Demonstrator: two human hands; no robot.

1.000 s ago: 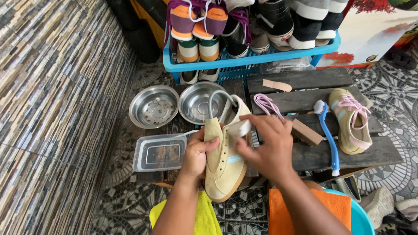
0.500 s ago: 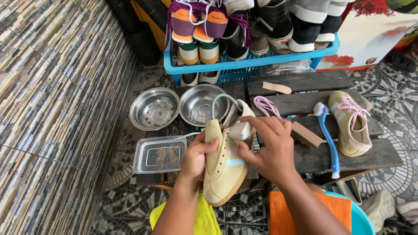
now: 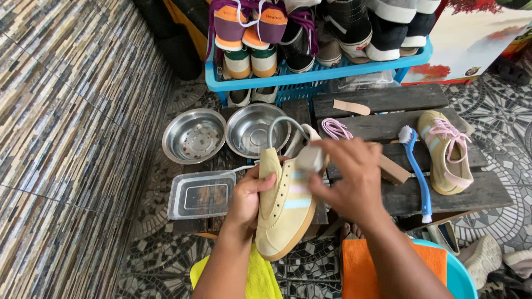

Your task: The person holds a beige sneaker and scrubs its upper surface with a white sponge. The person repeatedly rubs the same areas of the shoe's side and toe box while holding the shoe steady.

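Striped stone tile runs down the left wall (image 3: 61, 111), and beside it, on the dark slatted wooden table (image 3: 443, 196), sit a clear plastic tub (image 3: 200, 194) and two steel bowls (image 3: 195, 135) (image 3: 256, 130), one just beside the other. Behind them a blue rack (image 3: 316, 76) carries rows of shoes.

Next comes the left hand (image 3: 247, 195). Its grip is closed around the left edge of a pale yellow suede sneaker (image 3: 284, 213), thumb across the tongue side, fingers hidden beneath, so the shoe is held clear of the table in front of the person. The sneaker's long axis runs from the toe, nearest the body, up and slightly right to the heel, which points toward the bowls. Light blue and pink stripes cross its side.

At the heel end, the right hand (image 3: 354, 177) pinches a small whitish block (image 3: 310, 158), likely an eraser or sponge, and presses it on the shoe's upper near the collar. Both hands touch the shoe: the left at mid-length on its left flank, the right reaching over from the right side, with the block lying above and ahead of the left thumb. The toe half lies bare below both hands, along the same axis.

Farther right on the table lie a loose pink lace (image 3: 334, 128), a wooden brush (image 3: 394, 169) partly hidden by the right hand, a blue long-handled brush (image 3: 417, 171) and the matching second sneaker (image 3: 446, 152) with pink laces. Yellow cloth (image 3: 260, 277) and orange cloth (image 3: 426, 260) cover the knees.
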